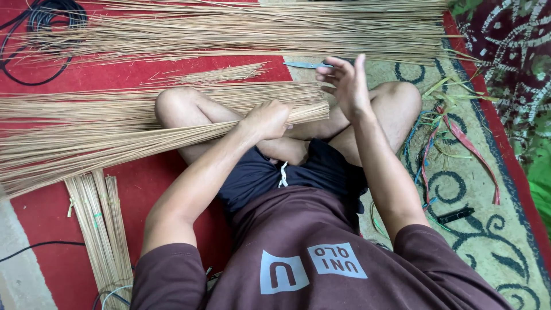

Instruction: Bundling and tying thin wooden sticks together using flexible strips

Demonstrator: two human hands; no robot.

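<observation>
Left hand [267, 119] clamped on fanned bundle of thin tan palm-rib sticks [115, 132], long axis 9-to-3 across lap. Right hand [346, 86] fingers apart, empty, at 3 o'clock off bundle end; nearer grey scissors [307, 65].

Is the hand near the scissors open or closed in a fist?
Open. The right hand has its fingers spread and holds nothing. The left hand is the fist, closed around the bundle of thin sticks.
</observation>
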